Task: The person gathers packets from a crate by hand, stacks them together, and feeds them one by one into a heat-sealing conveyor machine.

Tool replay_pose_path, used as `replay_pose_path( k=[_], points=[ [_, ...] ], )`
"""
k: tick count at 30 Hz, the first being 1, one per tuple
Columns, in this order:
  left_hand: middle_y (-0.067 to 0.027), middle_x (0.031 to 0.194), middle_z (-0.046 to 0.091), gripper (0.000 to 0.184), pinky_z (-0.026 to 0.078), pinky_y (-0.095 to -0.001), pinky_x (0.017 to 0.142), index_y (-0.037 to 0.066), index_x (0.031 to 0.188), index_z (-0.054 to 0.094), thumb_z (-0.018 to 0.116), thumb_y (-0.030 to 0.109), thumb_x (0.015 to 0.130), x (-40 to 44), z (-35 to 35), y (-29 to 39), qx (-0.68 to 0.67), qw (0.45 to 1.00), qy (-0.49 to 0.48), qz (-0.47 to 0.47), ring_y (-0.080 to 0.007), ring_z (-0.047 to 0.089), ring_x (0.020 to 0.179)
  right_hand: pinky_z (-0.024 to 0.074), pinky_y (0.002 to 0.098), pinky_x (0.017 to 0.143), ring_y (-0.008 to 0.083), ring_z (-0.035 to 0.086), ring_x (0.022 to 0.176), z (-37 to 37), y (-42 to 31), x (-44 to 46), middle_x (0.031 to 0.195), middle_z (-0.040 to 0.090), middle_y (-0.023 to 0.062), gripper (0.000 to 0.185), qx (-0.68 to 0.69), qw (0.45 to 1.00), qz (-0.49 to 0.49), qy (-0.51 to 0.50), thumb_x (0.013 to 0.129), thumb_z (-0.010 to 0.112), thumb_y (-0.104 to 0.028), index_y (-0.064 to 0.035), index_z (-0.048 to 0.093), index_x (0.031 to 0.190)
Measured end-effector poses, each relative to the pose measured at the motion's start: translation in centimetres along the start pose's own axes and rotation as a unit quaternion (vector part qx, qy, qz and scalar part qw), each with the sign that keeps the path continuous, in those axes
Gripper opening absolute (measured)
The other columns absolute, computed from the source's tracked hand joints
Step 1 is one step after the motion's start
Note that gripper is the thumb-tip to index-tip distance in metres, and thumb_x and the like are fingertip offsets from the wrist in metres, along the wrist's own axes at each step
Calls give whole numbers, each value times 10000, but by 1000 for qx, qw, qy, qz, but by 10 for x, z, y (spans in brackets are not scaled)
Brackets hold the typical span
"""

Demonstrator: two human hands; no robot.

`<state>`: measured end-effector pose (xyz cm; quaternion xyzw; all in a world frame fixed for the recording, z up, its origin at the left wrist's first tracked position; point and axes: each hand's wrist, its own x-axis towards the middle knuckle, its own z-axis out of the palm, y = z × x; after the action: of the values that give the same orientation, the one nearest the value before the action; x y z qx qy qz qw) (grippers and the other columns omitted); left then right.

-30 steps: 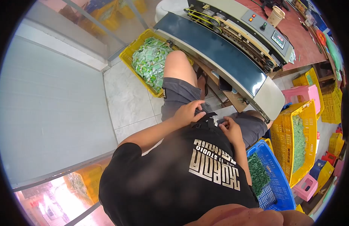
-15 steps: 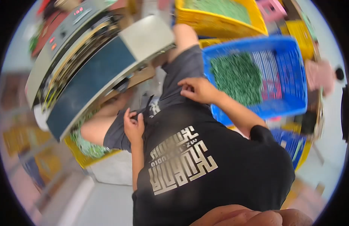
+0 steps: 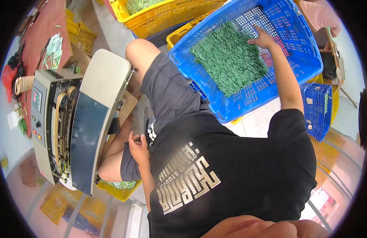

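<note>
My right hand (image 3: pixel 263 39) reaches into a blue plastic crate (image 3: pixel 235 113) with its fingers spread, holding nothing. It is at the edge of a block of small green pieces (image 3: pixel 231 59), packed in neat rows; their exact kind cannot be made out. The crate stands tilted beside my right thigh, and part of its perforated floor shows bare. My left hand (image 3: pixel 139 147) rests near my lap, palm partly up, fingers loosely bent and apart, with nothing visible in it. On its left stands a machine (image 3: pixel 52 123) with belts, rollers, a control panel and a dark blue conveyor surface (image 3: pixel 88 131).
Behind the blue crate is a yellow crate (image 3: pixel 159 23) holding pale green pieces. Another yellow crate (image 3: pixel 126 192) with green material sits under my left leg. A red-brown table (image 3: pixel 41 35) bears loose strips at far left. A second blue crate (image 3: pixel 316 113) stands at right.
My right hand has moved from above my thigh into the blue crate, its fingers spreading. My left hand stays near my lap. The view has turned, bringing the crate and machine panel more fully into sight.
</note>
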<state>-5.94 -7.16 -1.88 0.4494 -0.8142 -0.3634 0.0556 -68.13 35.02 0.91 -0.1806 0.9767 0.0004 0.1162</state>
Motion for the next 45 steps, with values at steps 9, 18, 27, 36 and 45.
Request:
replay_pose_path(
  k=[9,18,27,36,45],
  points=[
    [-85,982,725,573,513,-325,695,-16,1402,548,742,266,942,30,20,-23,10,999,-40,-23,-174,600,678,449,407,1138,373,580,1324,58,47,14,1475,571,218,607,122,988,-63,-64,897,597,-116,-136,536,1500],
    [-105,995,736,581,536,-330,787,-16,1415,538,720,316,974,57,31,-41,72,994,-82,-13,-193,684,801,557,551,859,450,702,955,36,62,27,1071,725,241,354,-32,990,77,113,1003,539,-369,-72,727,1043],
    [-120,1045,712,584,516,-395,840,10,1410,544,700,341,956,55,23,-14,99,986,-114,-75,-286,674,881,417,441,1163,410,512,1392,62,14,19,1501,517,287,799,94,994,-6,51,909,721,-521,-147,456,1564],
    [-100,1041,721,589,517,-396,836,10,1419,542,701,336,954,54,22,-15,101,983,-122,-92,-279,672,841,378,423,1197,383,482,1424,33,13,39,1547,496,228,880,89,977,-87,-173,844,834,-396,-212,414,1596],
    [-103,1029,725,573,516,-380,815,7,1406,556,695,335,958,59,29,-28,75,986,-119,-86,-271,665,807,470,340,1079,203,622,1227,53,56,53,1396,661,110,692,205,962,-25,-178,899,810,-181,-151,524,1529]
  ],
)
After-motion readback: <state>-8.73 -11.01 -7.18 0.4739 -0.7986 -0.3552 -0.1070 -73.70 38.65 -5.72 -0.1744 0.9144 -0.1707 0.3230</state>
